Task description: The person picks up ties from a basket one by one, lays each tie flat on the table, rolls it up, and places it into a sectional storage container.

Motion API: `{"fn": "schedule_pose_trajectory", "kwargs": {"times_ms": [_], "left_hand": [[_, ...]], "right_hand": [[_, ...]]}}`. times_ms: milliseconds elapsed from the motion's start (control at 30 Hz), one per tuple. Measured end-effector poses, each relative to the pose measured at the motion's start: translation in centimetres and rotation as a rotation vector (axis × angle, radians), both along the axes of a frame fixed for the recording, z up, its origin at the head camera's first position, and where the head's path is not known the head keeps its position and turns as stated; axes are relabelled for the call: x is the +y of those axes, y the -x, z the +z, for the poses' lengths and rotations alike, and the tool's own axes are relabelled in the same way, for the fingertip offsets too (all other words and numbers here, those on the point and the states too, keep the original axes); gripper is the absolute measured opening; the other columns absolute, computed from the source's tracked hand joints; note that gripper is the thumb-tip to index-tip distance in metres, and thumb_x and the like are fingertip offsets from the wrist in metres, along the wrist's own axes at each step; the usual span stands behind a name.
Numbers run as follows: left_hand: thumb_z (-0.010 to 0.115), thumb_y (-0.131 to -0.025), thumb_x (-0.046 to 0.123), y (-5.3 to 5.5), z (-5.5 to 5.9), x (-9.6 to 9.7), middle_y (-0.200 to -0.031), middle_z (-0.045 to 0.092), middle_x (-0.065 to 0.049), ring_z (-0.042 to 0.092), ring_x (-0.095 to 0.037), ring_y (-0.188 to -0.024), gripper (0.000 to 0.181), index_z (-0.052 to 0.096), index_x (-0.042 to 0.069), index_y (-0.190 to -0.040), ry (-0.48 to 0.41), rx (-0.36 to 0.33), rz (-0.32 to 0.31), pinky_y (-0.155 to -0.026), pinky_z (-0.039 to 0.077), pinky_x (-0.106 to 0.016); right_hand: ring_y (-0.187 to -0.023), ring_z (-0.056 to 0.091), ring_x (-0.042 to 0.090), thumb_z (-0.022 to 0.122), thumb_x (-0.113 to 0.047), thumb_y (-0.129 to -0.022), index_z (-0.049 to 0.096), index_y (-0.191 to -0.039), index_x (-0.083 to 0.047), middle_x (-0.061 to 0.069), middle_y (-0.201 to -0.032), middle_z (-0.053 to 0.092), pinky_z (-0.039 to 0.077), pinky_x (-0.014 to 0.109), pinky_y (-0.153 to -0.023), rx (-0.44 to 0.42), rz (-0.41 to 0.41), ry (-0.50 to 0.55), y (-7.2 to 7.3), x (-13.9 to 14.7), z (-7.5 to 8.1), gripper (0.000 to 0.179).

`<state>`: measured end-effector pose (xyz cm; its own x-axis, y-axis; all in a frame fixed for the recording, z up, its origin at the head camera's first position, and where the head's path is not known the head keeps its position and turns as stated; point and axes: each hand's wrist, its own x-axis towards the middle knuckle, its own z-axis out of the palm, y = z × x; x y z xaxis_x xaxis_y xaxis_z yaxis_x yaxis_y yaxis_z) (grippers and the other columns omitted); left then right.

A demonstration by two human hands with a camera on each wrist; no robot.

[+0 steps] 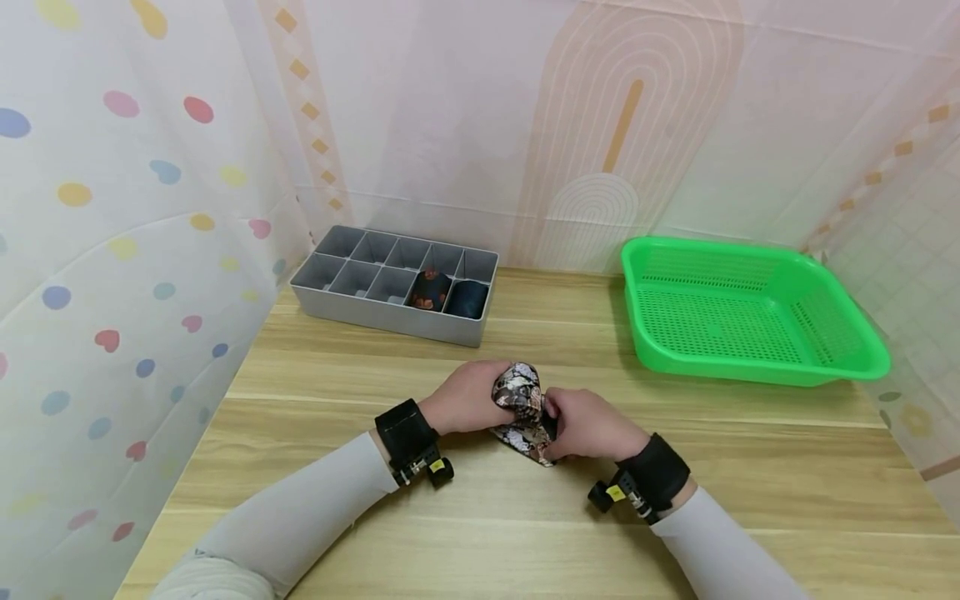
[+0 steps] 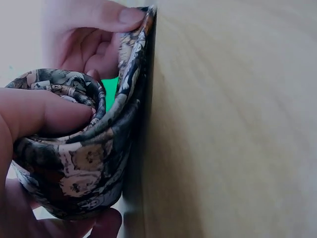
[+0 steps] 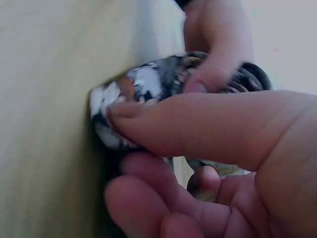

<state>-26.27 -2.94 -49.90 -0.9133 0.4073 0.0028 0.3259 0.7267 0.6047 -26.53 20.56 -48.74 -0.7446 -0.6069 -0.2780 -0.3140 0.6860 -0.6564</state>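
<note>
A patterned necktie [image 1: 519, 385], printed in black, white and brown, is partly rolled up just above the table. My left hand [image 1: 467, 397] grips the roll, its thumb pressed into the coiled middle and its fingers around the outside, as the left wrist view shows. The flat, pointed end of the tie [image 3: 138, 87] extends from the roll toward my right hand [image 1: 597, 425]. That hand pinches this end between thumb and fingers. Two other rolled ties, one dark with orange flowers [image 1: 430, 291] and one plain dark blue [image 1: 467, 299], sit in adjoining front compartments of a grey divided box [image 1: 390, 320].
The grey box stands at the back left of the wooden table [image 1: 480, 533], near the curtain wall. At the back right is a green plastic basket [image 1: 750, 367] with perforated sides. Patterned curtains [image 1: 450, 108] hang behind and on both sides.
</note>
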Motion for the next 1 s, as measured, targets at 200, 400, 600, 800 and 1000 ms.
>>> {"fn": "schedule_pose_trajectory", "kwargs": {"times_ms": [200, 400, 600, 800, 1000], "left_hand": [[0.086, -0.079, 0.028, 0.0, 0.0, 0.0, -0.114, 0.076, 0.0, 0.071, -0.019, -0.104, 0.058, 0.068, 0.017, -0.133, -0.028, 0.002, -0.024, -0.093, 0.057, -0.038], [0.087, -0.08, 0.03, 0.0, -0.1, 0.1, -0.115, 0.076, 0.001, 0.07, -0.018, -0.105, 0.054, 0.068, 0.018, -0.129, -0.063, -0.003, -0.056, -0.094, 0.056, -0.038], [0.089, -0.078, 0.028, 0.0, -0.2, 0.0, -0.113, 0.073, 0.001, 0.068, -0.018, -0.103, 0.049, 0.068, 0.018, -0.121, -0.055, 0.004, -0.084, -0.095, 0.055, -0.039], [0.09, -0.076, 0.027, -0.1, -0.2, 0.1, -0.11, 0.071, 0.0, 0.067, -0.019, -0.101, 0.05, 0.068, 0.017, -0.12, 0.0, 0.019, -0.097, -0.092, 0.055, -0.04], [0.089, -0.075, 0.027, -0.2, -0.1, 0.2, -0.105, 0.069, -0.002, 0.064, -0.019, -0.096, 0.049, 0.068, 0.015, -0.117, 0.057, 0.028, -0.09, -0.088, 0.054, -0.04]], "right_hand": [[-0.057, 0.048, 0.013, 0.071, 0.003, -0.079, 0.044, -0.091, -0.009, -0.004, -0.067, 0.047, 0.045, 0.025, -0.056, -0.146, -0.021, 0.154, 1.4, 1.7, 0.8, 0.032], [-0.058, 0.054, 0.016, 0.066, 0.002, -0.085, 0.046, -0.095, -0.007, -0.002, -0.068, 0.046, 0.052, 0.029, -0.057, -0.18, -0.129, 0.203, 2.0, 2.2, 0.6, 0.024], [-0.061, 0.057, 0.017, 0.071, -0.003, -0.084, 0.054, -0.097, -0.008, 0.001, -0.072, 0.056, 0.049, 0.03, -0.058, -0.078, -0.2, 0.093, 2.2, 2.0, -0.4, 0.022], [-0.067, 0.057, 0.019, 0.081, -0.009, -0.079, 0.061, -0.097, -0.01, 0.003, -0.077, 0.06, 0.048, 0.032, -0.061, 0.018, -0.211, 0.023, 2.3, 1.8, -0.6, 0.027], [-0.065, 0.052, 0.015, 0.078, -0.008, -0.08, 0.067, -0.115, -0.012, 0.002, -0.078, 0.06, 0.046, 0.031, -0.063, 0.146, -0.107, 0.115, 2.0, 1.3, 0.0, 0.038]]}}
